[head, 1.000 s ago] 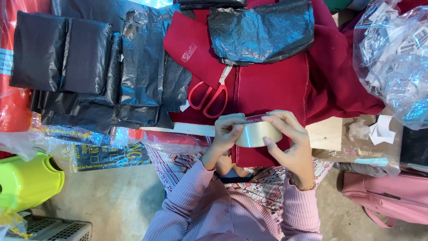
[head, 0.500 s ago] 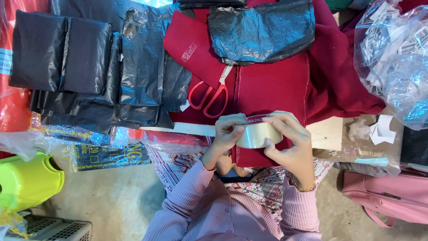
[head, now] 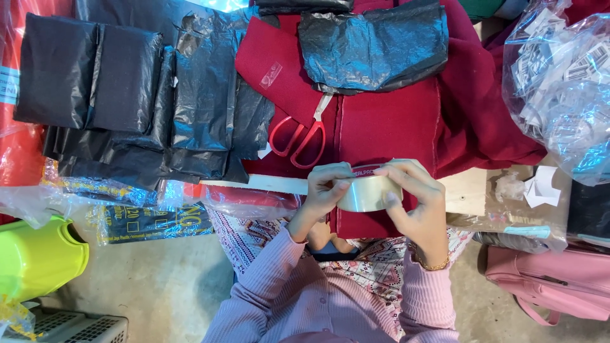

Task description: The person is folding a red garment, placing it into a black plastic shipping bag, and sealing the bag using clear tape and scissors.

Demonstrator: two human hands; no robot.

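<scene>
Working over the red cloth [head: 387, 121] on the desk, we pinched the clear tape roll [head: 367, 192] between both hands, left hand [head: 324, 194] and right hand [head: 416, 203], apparently hunting its loose end; peeling it would call for a fingernail. Red scissors [head: 298, 136] lay just beyond.

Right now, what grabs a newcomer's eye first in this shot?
Low in the middle, the left hand and right hand hold a roll of clear tape between them, over a deep red cloth. Just above lie red-handled scissors, their blades running under a crumpled black plastic bag. Stacks of folded black bags fill the upper left, and a lime-green plastic container sits at the lower left edge.
</scene>
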